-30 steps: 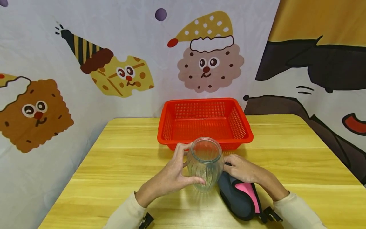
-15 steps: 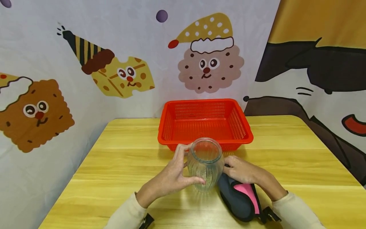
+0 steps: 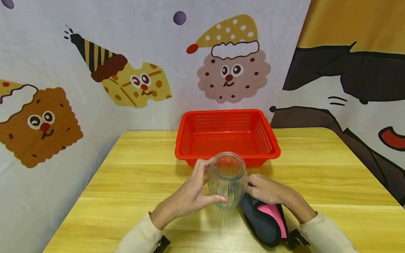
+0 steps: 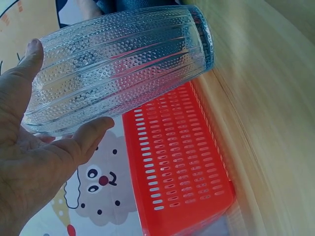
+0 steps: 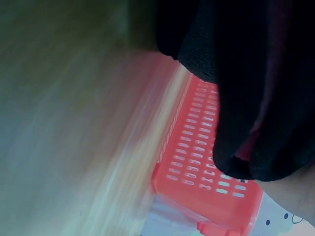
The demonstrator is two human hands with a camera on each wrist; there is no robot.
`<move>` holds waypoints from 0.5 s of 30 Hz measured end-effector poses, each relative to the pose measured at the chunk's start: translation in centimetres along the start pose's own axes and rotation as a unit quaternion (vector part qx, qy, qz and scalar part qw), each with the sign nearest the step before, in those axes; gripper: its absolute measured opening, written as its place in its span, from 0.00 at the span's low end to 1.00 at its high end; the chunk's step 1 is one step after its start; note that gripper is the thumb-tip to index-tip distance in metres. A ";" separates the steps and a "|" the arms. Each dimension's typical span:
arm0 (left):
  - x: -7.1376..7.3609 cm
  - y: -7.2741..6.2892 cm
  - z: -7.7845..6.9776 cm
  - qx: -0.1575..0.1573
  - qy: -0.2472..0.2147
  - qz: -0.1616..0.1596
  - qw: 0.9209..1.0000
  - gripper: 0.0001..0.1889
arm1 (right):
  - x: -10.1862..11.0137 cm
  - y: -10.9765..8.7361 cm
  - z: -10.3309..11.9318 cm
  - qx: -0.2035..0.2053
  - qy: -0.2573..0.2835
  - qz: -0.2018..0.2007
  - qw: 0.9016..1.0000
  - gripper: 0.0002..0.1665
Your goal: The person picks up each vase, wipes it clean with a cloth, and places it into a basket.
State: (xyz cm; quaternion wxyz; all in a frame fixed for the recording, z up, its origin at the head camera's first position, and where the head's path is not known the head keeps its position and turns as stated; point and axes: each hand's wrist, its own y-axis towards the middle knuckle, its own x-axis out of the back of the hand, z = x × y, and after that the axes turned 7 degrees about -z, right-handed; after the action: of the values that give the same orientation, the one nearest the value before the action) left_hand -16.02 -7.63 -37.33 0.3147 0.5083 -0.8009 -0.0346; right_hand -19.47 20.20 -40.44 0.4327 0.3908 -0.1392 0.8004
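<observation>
My left hand (image 3: 190, 193) grips a clear ribbed glass jar (image 3: 228, 186), its fingers round the far left side and the thumb across the near side. The jar stands upright, mouth up, in the middle of the table; its dimpled glass (image 4: 118, 69) fills the top of the left wrist view. To the right, my right hand (image 3: 269, 189) pinches the upper end of a soft, padded dark grey and pink piece with black trim (image 3: 264, 219). Its fingertips are partly hidden behind the jar. The piece's dark folds (image 5: 246, 88) cover much of the right wrist view.
A red perforated plastic basket (image 3: 227, 156) stands just behind the jar, near the back of the wooden table (image 3: 126, 182). Behind the table hangs a cartoon-printed cloth (image 3: 148, 31). A black clip (image 3: 162, 243) shows under the left sleeve.
My right hand and the padded grey and pink piece have shifted slightly down and to the left. My left hand keeps its grip on the glass jar, which stays in place.
</observation>
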 end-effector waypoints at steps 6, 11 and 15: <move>-0.1 0.0 0.0 0.001 -0.008 0.004 1.000 0.49 | 0.0 -0.1 -0.1 -0.005 -0.009 0.001 1.000 0.11; 0.2 0.2 -0.1 -0.017 0.002 0.010 1.000 0.50 | -0.1 -0.2 0.0 -0.017 -0.007 -0.002 1.000 0.13; 0.3 0.2 -0.1 -0.028 0.015 0.011 0.999 0.51 | -0.3 -0.2 0.1 -0.021 -0.001 -0.004 1.000 0.16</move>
State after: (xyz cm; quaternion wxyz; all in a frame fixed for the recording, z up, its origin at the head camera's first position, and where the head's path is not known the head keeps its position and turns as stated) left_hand -16.21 -7.77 -37.03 0.3409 0.4907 -0.8005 -0.0464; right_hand -19.18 20.03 -40.60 0.4441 0.3832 -0.1552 0.7948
